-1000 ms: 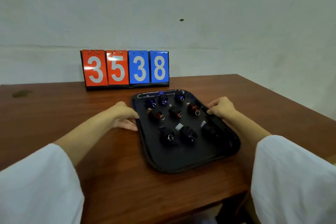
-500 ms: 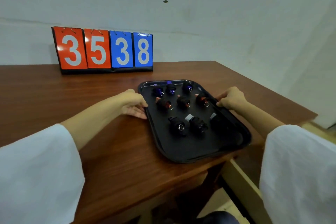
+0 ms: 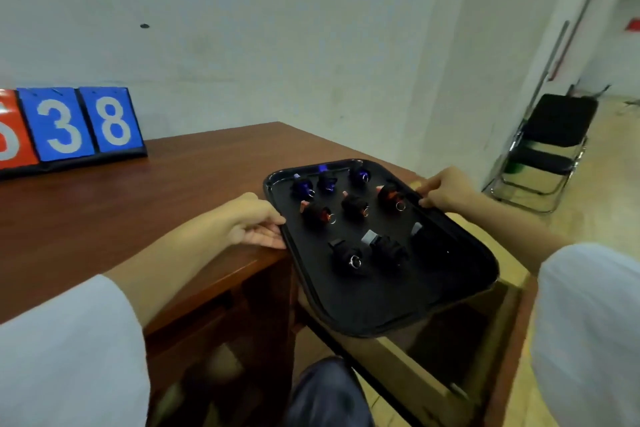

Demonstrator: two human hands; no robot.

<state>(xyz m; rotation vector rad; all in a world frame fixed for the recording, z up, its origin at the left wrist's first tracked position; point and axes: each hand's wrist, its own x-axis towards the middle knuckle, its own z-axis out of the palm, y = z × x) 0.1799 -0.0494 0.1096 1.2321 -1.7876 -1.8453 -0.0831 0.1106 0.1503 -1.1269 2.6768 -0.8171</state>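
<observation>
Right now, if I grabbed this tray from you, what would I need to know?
Left hand: grips the left rim of the black tray.
Right hand: grips the right rim.
Tray: mostly past the right edge of the table, with only its far left corner near the wood. I cannot tell if it touches.
Load: nine small dark pieces sit on it in three rows.
Done: the tray is held on both sides and nearly off the table.
Left: probably carry it level so nothing slides. Where it goes is not in view.
</observation>
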